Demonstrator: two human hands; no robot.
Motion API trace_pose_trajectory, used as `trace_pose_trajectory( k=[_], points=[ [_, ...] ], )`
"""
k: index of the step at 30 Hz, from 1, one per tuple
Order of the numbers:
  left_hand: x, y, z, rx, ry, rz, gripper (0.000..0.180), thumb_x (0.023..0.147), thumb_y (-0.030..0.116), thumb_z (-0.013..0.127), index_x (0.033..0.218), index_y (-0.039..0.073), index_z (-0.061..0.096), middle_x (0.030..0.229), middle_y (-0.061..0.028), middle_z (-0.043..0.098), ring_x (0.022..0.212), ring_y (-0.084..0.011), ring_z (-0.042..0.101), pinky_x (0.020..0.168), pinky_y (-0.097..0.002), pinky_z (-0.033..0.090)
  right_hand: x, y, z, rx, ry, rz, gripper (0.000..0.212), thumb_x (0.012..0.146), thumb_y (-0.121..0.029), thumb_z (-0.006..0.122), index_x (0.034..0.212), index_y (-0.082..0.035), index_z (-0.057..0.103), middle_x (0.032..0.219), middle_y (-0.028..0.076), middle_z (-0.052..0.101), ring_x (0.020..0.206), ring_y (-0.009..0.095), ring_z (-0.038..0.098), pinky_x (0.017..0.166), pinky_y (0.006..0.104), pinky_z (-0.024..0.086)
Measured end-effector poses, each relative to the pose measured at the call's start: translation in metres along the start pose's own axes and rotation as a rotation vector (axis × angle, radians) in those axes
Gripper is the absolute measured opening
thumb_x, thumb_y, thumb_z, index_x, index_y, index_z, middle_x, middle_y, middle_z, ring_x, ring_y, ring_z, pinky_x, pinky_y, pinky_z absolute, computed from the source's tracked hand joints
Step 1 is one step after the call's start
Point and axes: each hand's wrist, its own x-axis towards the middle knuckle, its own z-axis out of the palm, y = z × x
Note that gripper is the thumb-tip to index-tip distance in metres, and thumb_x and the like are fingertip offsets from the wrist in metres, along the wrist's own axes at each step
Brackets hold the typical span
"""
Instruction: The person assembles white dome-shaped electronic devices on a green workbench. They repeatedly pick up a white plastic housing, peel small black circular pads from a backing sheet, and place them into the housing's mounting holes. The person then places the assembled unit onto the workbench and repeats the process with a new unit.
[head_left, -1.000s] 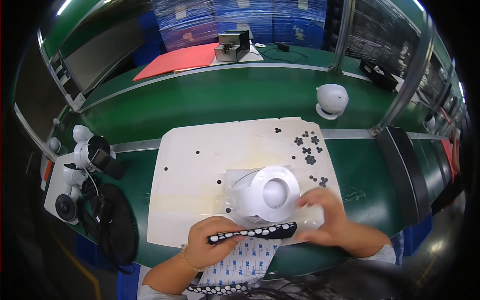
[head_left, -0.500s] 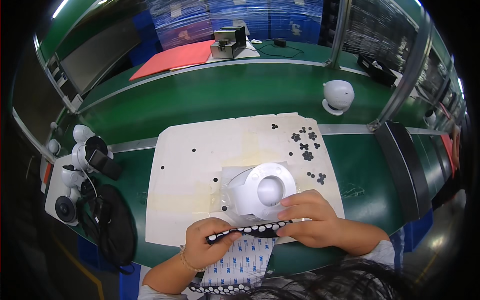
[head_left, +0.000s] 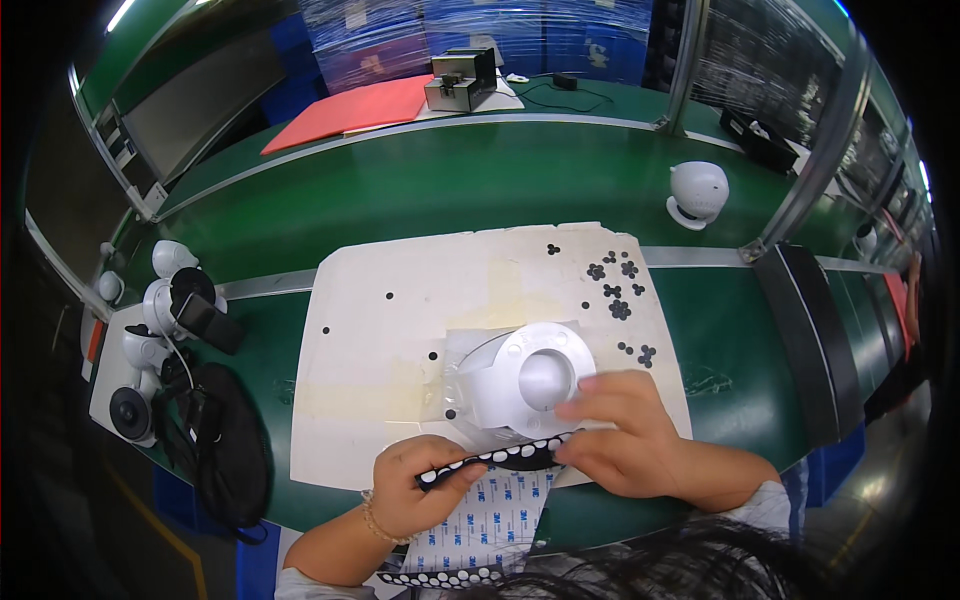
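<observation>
My left hand (head_left: 417,490) is closed on the near-left end of a black strip with white round dots (head_left: 500,456), part of a bent sheet of adhesive pads. The sheet's backing paper (head_left: 470,525), white with blue print, hangs below, and another dotted edge (head_left: 445,578) shows near the lower rim. My right hand (head_left: 630,435) is at the strip's right end, its fingertips smeared by motion; whether they pinch a pad is not visible. Just beyond lies a white device with a ring-shaped base (head_left: 557,385), resting on a clear plastic bag (head_left: 470,345).
Small black round pads (head_left: 620,310) lie scattered on the cardboard sheet (head_left: 370,390), several clustered into flower shapes at right. White cameras (head_left: 150,350) and a black pouch (head_left: 230,440) are at left. Another white camera (head_left: 698,192) stands behind; a long black box (head_left: 808,340) sits at right.
My right hand's fingers have shifted slightly and are now blurred near the strip's end. My left hand keeps its hold on the strip. The whole view has shifted a little.
</observation>
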Motion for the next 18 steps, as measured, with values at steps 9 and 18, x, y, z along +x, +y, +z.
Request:
trace_pose_trajectory(
  k=[9, 18],
  points=[
    [-0.002, 0.0, -0.001, -0.045, 0.033, -0.037, 0.013, 0.069, 0.002, 0.07, 0.075, -0.001, 0.059, 0.068, -0.0124, 0.061, 0.059, -0.0168, 0.06, 0.053, -0.0253, 0.046, -0.008, 0.006, -0.01, 0.02, -0.108, 0.039, 0.03, 0.065, -0.005, 0.068, 0.092, -0.014, 0.058, 0.09, -0.002, 0.06, 0.086, 0.019, 0.054, 0.074, 0.0324, 0.036],
    [0.001, 0.009, 0.013, 0.067, -0.092, -0.088, 0.011, 0.069, 0.008, 0.07, 0.074, 0.003, 0.061, 0.065, -0.0101, 0.06, 0.053, -0.0205, 0.057, 0.049, -0.0264, 0.044, 0.014, -0.018, 0.016, 0.445, 0.143, 0.082, 0.037, 0.068, -0.004, 0.064, 0.103, -0.01, 0.054, 0.097, 0.009, 0.058, 0.084, 0.021, 0.056, 0.072, 0.0318, 0.043]
  ],
)
